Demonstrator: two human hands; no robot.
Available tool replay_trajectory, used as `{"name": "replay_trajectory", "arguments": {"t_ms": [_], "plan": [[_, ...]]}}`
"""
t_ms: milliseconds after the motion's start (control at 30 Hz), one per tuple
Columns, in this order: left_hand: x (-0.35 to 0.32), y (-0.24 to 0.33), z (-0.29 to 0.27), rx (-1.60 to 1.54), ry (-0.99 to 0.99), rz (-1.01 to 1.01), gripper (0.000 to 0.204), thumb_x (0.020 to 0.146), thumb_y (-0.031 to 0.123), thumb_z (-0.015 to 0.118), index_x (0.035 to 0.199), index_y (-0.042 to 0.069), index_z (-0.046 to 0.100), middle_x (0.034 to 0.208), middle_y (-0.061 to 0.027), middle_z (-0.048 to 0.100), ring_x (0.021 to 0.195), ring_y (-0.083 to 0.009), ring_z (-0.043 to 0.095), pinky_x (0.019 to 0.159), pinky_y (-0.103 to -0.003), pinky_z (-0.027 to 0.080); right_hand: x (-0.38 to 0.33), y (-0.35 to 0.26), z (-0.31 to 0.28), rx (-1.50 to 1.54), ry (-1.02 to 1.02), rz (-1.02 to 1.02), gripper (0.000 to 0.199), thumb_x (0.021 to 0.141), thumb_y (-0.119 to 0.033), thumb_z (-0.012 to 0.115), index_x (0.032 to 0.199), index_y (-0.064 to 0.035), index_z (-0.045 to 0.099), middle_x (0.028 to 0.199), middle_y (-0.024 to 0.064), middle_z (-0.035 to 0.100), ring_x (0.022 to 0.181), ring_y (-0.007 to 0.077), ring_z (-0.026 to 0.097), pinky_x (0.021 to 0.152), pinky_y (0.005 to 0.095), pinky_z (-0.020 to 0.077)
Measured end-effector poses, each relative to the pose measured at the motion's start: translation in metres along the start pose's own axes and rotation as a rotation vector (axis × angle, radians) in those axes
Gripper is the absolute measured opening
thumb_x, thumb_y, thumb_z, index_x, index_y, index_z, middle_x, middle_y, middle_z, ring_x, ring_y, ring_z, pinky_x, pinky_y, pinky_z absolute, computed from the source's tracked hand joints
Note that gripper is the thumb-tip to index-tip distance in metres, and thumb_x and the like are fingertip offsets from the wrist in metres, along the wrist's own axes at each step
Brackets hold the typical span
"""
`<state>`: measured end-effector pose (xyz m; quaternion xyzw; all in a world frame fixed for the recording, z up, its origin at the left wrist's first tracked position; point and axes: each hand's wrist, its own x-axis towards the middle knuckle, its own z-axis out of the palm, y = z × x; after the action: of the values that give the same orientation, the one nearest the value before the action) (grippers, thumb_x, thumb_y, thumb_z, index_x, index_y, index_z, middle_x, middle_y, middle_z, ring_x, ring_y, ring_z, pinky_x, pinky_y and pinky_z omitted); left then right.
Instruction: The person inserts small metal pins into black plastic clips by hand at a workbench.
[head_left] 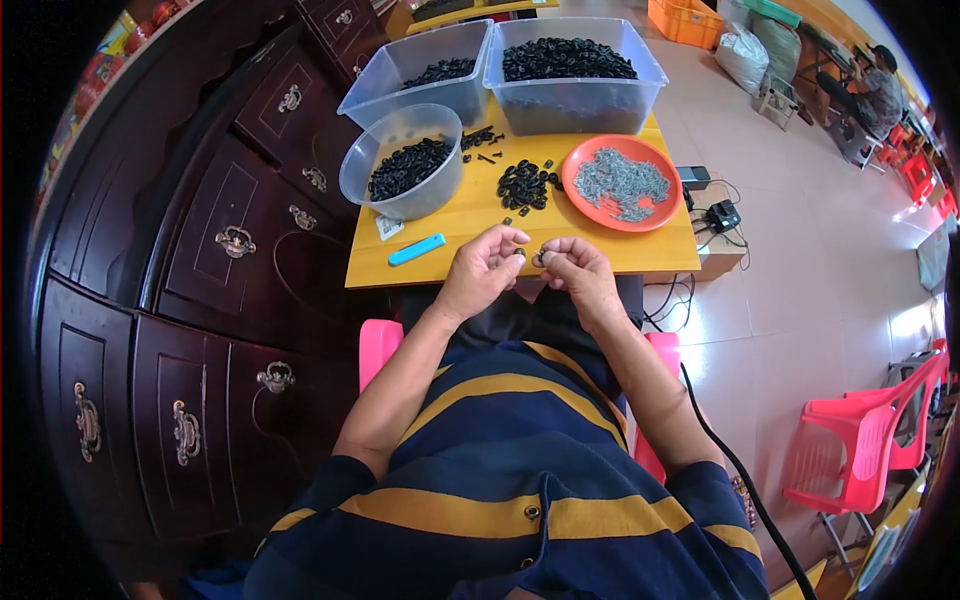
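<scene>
Head view: left hand [480, 268] and right hand [583, 275] pinch small dark pieces [541, 258]

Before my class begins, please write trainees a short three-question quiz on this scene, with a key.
1. What colour is the round plate holding silvery metal pieces?
2. True or false: the translucent round tub stands to the right of that plate.
3. What does the right hand pinch?
A. A light-blue bar
B. A small dark piece
C. A drawer handle

Key: 1. Orange-red; 2. False; 3. B
</scene>
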<state>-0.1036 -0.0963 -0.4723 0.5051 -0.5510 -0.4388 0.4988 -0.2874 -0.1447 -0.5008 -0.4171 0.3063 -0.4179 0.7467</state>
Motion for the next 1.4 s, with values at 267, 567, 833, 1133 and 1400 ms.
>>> {"name": "replay_trajectory", "arguments": {"t_ms": [267, 567, 833, 1133, 1400], "plan": [[0.000, -0.005, 0.001, 0.049, -0.029, 0.024, 0.024, 0.091, -0.004, 0.065, 0.114, 0.000, 0.066, 0.088, 0.0024, 0.065, 0.071, -0.0023, 0.059, 0.066, -0.020, 0.052, 0.001, 0.004, -0.003, 0.092, -0.029, 0.024, 0.010, 0.096, -0.011, 0.067, 0.104, -0.0045, 0.065, 0.092, 0.0030, 0.070, 0.073, 0.0067, 0.063, 0.064, 0.0177, 0.0486], [-0.003, -0.002, -0.002, 0.098, -0.033, 0.058, 0.029, 0.091, -0.004, 0.066, 0.120, -0.001, 0.066, 0.091, 0.0030, 0.063, 0.075, -0.0017, 0.058, 0.068, -0.019, 0.051, 0.001, 0.003, -0.004, 0.099, -0.071, 0.003, 0.012, 0.095, -0.009, 0.065, 0.105, -0.0024, 0.064, 0.094, 0.0044, 0.070, 0.077, 0.0081, 0.063, 0.066, 0.0192, 0.0486], [-0.005, 0.001, -0.002, -0.057, -0.038, 0.018, 0.024, 0.092, -0.003, 0.064, 0.116, 0.000, 0.062, 0.089, 0.0024, 0.062, 0.071, -0.0029, 0.058, 0.065, -0.020, 0.051, 0.002, 0.003, -0.003, 0.083, -0.037, 0.023, 0.010, 0.096, -0.010, 0.067, 0.105, -0.0048, 0.064, 0.095, 0.0053, 0.071, 0.073, 0.0069, 0.063, 0.066, 0.0182, 0.0493], [-0.006, -0.003, -0.009, -0.159, 0.137, -0.005, 0.016, 0.092, 0.003, 0.061, 0.108, 0.005, 0.062, 0.083, 0.0017, 0.059, 0.065, -0.0033, 0.055, 0.057, -0.020, 0.048, -0.001, -0.001, -0.001, 0.074, -0.003, 0.017, 0.010, 0.097, -0.010, 0.067, 0.105, -0.0041, 0.063, 0.095, 0.0057, 0.070, 0.074, 0.0067, 0.061, 0.065, 0.0174, 0.0481], [-0.010, -0.003, -0.006, -0.150, 0.145, -0.007, 0.016, 0.097, 0.009, 0.064, 0.110, 0.002, 0.063, 0.083, -0.0014, 0.063, 0.066, -0.0065, 0.058, 0.064, -0.022, 0.052, 0.000, 0.001, -0.004, 0.076, -0.015, 0.014, 0.011, 0.097, -0.010, 0.067, 0.105, -0.0044, 0.063, 0.096, 0.0054, 0.070, 0.074, 0.0068, 0.061, 0.065, 0.0180, 0.0481]]}}
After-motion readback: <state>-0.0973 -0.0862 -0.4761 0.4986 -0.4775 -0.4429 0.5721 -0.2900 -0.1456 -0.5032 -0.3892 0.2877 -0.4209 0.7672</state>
